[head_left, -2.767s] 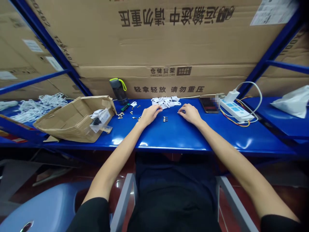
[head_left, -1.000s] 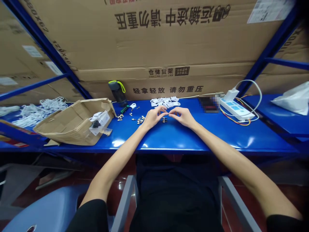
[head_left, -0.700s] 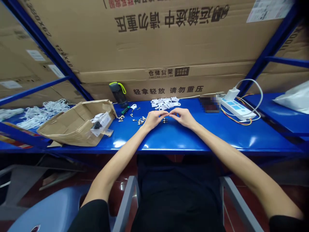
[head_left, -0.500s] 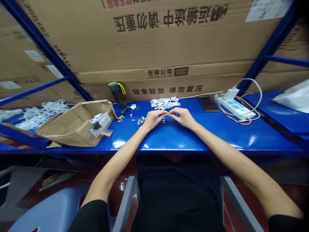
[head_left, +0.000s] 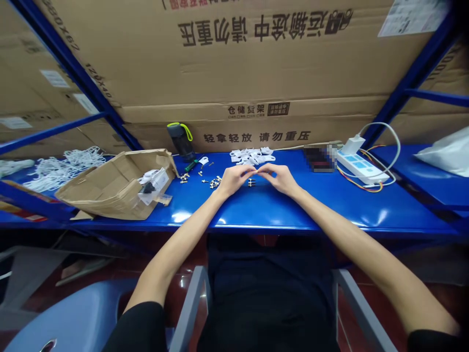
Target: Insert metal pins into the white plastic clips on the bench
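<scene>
Over the blue table (head_left: 286, 210), my left hand (head_left: 233, 180) and my right hand (head_left: 279, 179) meet at the fingertips. Both are pinched together around something too small to make out. Just below the fingertips, a few small brass-coloured pieces (head_left: 251, 182) lie in a group. A loose pile of similar small pieces (head_left: 215, 182) is beside my left hand, partly hidden by it. Behind the hands lie several white plastic parts (head_left: 252, 156).
An open cardboard box (head_left: 106, 190) holding white items stands at the left, near white cords (head_left: 66, 171). A dark bottle (head_left: 182, 142) and a green screwdriver (head_left: 191, 165) are at the back. At the right are a dark blurred object (head_left: 318, 159) and a power strip (head_left: 362, 167).
The view has shifted slightly, so the table items appear a little further right. My hands keep the same fingertip-to-fingertip pose.
</scene>
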A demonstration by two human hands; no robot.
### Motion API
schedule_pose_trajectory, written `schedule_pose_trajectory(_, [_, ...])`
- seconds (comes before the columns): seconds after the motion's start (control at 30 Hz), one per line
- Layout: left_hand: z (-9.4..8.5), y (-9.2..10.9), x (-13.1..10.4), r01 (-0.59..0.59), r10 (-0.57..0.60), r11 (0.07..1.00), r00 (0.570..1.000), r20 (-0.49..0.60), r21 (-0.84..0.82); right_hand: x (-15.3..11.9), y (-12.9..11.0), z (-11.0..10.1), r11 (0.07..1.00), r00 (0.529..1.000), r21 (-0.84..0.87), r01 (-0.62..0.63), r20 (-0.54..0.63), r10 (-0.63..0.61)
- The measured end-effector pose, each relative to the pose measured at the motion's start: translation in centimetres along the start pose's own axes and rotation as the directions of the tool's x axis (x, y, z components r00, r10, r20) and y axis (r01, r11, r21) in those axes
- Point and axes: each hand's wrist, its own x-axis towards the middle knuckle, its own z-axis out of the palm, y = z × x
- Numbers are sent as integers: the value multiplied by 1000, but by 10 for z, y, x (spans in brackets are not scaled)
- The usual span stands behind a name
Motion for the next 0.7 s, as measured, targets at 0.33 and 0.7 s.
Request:
schedule_pose_trajectory(0.33, [1,-2,1,-62,63,998,998,22,-24,1,9,-1,998,994,-4,66,-87,-67])
schedule_pose_trajectory(0.7, [3,-6,3,-139,134,987,988,-71,-74,3,12,0,982,975,-60,181,-121,-187])
